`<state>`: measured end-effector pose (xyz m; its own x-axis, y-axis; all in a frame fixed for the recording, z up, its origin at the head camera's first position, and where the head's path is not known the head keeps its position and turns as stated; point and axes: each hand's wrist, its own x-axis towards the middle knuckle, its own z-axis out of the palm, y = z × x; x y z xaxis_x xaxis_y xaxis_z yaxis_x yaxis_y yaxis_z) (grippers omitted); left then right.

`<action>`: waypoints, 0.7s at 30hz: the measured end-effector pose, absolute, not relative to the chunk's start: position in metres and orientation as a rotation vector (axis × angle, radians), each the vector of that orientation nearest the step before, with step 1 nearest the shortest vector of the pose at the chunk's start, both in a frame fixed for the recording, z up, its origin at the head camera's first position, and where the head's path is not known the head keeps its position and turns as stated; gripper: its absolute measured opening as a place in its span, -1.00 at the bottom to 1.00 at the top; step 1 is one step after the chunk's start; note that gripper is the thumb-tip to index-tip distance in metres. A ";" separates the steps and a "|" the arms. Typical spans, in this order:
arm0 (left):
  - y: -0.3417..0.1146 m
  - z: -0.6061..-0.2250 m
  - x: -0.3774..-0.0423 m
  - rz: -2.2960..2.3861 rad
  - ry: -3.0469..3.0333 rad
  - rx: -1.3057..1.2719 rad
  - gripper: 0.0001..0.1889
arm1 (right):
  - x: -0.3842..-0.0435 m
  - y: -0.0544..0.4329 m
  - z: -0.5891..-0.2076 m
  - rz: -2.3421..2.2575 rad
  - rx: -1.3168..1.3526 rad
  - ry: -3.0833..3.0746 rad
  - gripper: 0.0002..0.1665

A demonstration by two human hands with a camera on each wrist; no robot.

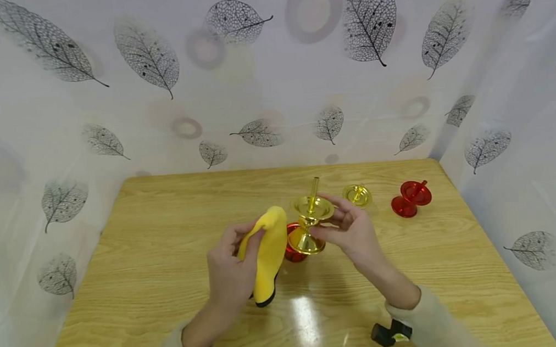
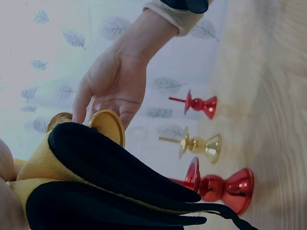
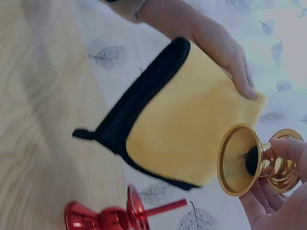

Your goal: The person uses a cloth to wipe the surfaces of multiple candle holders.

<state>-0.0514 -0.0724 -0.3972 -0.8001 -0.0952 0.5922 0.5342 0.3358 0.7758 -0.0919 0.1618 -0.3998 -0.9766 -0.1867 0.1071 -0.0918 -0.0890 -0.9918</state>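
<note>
gleaming gold candlestick (image 1: pixel 310 218); black-edged yellow cloth (image 1: pixel 271 245)

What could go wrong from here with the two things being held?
The gold candlestick might slip: the right hand grips it by its narrow middle, above the table. If lowered carelessly, it could knock the nearest red candlestick. The yellow cloth, hanging from the left hand, may also snag that candlestick.
</note>
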 end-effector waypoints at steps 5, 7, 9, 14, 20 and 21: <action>-0.088 -0.396 -0.055 -1.449 -2.073 -0.329 -0.84 | -0.110 0.172 -0.401 -2.297 -0.351 2.175 -0.17; -0.094 -0.396 -0.056 -1.438 -2.077 -0.314 -0.85 | -0.119 0.175 -0.403 -2.292 -0.360 2.228 -0.17; -0.100 -0.396 -0.057 -1.436 -2.081 -0.298 -0.85 | -0.128 0.177 -0.406 -2.273 -0.357 2.278 -0.17; -0.111 -0.396 -0.060 -1.436 -2.085 -0.228 -0.87 | -0.148 0.175 -0.418 -2.229 -0.321 2.311 -0.17; -0.119 -0.396 -0.062 -1.453 -2.083 -0.144 -0.87 | -0.167 0.167 -0.437 -2.236 -0.324 2.275 -0.19; -0.120 -0.396 -0.063 -1.455 -2.083 -0.134 -0.87 | -0.170 0.165 -0.441 -2.235 -0.329 2.278 -0.20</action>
<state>-0.0627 -0.1202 -0.3964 -0.8220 -0.2424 0.5153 0.4004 0.3974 0.8257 -0.1697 0.1654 -0.4408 -0.9768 -0.0994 0.1898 -0.1917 0.0096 -0.9814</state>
